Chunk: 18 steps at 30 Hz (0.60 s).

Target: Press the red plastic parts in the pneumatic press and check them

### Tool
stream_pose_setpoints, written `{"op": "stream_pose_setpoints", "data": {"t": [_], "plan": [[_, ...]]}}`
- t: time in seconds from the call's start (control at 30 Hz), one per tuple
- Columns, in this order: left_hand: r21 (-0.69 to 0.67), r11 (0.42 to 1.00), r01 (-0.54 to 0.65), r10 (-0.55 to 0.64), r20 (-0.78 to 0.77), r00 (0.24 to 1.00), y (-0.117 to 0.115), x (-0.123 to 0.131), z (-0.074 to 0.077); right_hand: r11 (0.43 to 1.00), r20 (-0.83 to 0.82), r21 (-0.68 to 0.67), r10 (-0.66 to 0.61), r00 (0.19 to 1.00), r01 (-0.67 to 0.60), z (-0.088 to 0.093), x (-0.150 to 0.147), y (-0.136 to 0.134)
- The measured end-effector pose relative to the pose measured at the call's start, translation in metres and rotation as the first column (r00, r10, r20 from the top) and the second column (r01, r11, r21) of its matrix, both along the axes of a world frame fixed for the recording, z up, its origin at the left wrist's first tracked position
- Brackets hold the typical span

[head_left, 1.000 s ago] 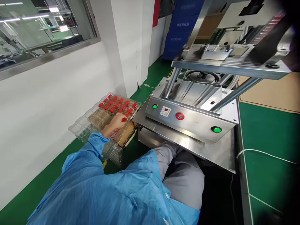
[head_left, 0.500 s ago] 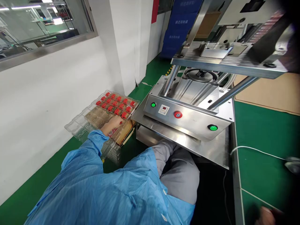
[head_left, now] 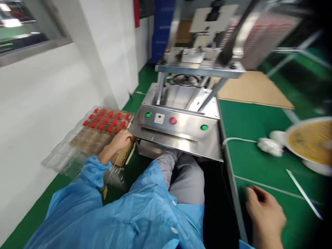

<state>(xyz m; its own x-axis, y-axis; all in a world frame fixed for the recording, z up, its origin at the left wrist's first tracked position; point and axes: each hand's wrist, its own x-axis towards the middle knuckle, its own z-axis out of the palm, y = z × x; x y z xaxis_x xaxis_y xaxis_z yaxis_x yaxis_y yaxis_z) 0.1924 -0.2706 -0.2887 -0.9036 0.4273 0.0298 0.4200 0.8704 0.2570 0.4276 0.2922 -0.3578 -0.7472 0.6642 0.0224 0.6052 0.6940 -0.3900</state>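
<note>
My left hand (head_left: pixel 118 142) lies on a clear plastic tray (head_left: pixel 64 152) low at the left, its fingers curled under beside rows of small red parts (head_left: pixel 106 121). What the fingers hold is hidden. The tray rests on a stack of similar trays over a brown box. My right hand (head_left: pixel 266 214) hovers at the near edge of the green table (head_left: pixel 259 173), fingers loosely stretched out and holding nothing. The picture is smeared by motion.
A steel press machine (head_left: pixel 178 124) with green and red buttons stands in front of me, above my grey-trousered knees. On the green table lie a white cable (head_left: pixel 238 140), a white object (head_left: pixel 269 145), a round yellowish reel (head_left: pixel 311 143) and cardboard (head_left: pixel 251 88). A white wall is at the left.
The view has swung right and down. My right hand has come into sight at the table's edge. My left hand has drawn back slightly from the red parts.
</note>
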Motion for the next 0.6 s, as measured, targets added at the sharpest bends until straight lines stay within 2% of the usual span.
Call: {"op": "stream_pose_setpoints", "data": {"t": [0.03, 0.07, 0.2, 0.3, 0.37, 0.43, 0.5, 0.6], "plan": [[0.037, 0.997, 0.062, -0.062, 0.000, 0.998, 0.013, 0.001, 0.003, 0.996, -0.041, -0.081, -0.050, 0.998, 0.047, 0.005, 0.005, -0.010], [0.074, 0.991, 0.113, -0.113, -0.004, 0.994, 0.026, 0.002, 0.006, 0.990, -0.086, -0.138, -0.039, 0.996, 0.027, 0.010, 0.011, -0.021], [0.208, 0.942, 0.263, -0.261, -0.033, 0.965, 0.076, -0.006, 0.005, 0.977, -0.285, -0.214, -0.076, 0.956, 0.014, 0.020, 0.046, -0.057], [0.292, 0.897, 0.332, -0.334, -0.046, 0.941, 0.117, -0.014, -0.001, 0.980, -0.361, -0.172, -0.156, 0.919, 0.099, 0.020, 0.091, -0.068], [0.326, 0.873, 0.363, -0.372, -0.037, 0.928, 0.143, -0.014, -0.003, 0.969, -0.349, -0.069, -0.246, 0.904, 0.237, 0.022, 0.132, -0.069], [0.349, 0.854, 0.386, -0.402, -0.027, 0.915, 0.165, -0.011, -0.005, 0.913, -0.269, 0.069, -0.370, 0.889, 0.401, 0.027, 0.177, -0.067], [0.370, 0.836, 0.404, -0.427, -0.022, 0.904, 0.184, -0.008, -0.007, 0.809, -0.116, 0.196, -0.541, 0.833, 0.553, 0.034, 0.219, -0.066], [0.400, 0.810, 0.428, -0.464, -0.009, 0.886, 0.204, -0.004, -0.014, 0.657, 0.172, 0.242, -0.754, 0.634, 0.714, 0.040, 0.263, -0.071]]}}
